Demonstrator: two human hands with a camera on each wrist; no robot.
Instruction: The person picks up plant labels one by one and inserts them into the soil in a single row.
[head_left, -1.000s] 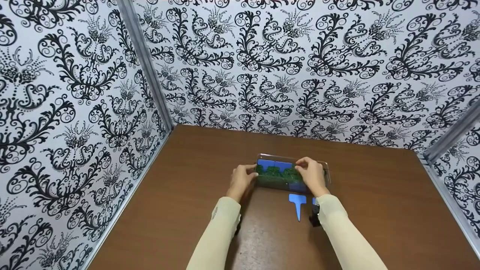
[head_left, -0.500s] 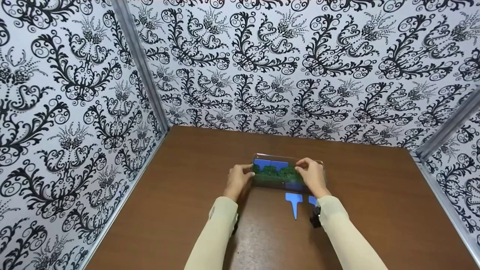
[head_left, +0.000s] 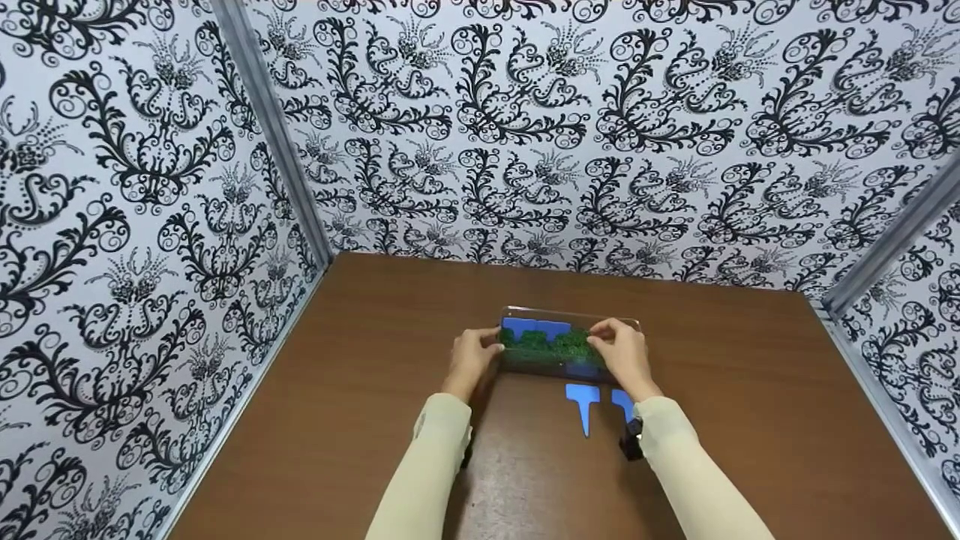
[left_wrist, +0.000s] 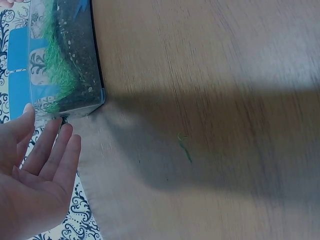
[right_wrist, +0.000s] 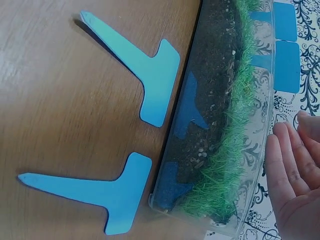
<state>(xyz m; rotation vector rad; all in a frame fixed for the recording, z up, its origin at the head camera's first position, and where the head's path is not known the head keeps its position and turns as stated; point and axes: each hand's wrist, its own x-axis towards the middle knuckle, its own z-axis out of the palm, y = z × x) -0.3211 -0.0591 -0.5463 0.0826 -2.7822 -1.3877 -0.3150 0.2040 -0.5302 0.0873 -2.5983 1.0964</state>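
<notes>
A clear plastic box (right_wrist: 220, 226) holds dark soil and a row of green grass (right_wrist: 240, 112). Two blue T-shaped plant labels (right_wrist: 286, 67) stand upright at its back, heads above the rim. My left hand (head_left: 469, 356) is at the box's left end, fingers fairly straight and thumb by the top edge; its fingertips are at or very near the wall. My right hand (head_left: 624, 352) hangs over the right part, thumb and forefinger slightly apart, with nothing visible between them. Two more plant labels (right_wrist: 160, 82) lie flat on the table before the box.
The brown wooden table (head_left: 390, 420) carries everything. A small green scrap (left_wrist: 185, 148) lies on it near the box's left end. Patterned walls (head_left: 555, 135) enclose the table at the back and sides. Blue shapes (right_wrist: 170, 187) show through the box's front wall.
The head view has shifted, so the scene slides slightly left. Both hands keep about the same place at the box. More of the second flat plant label shows beside the right wrist.
</notes>
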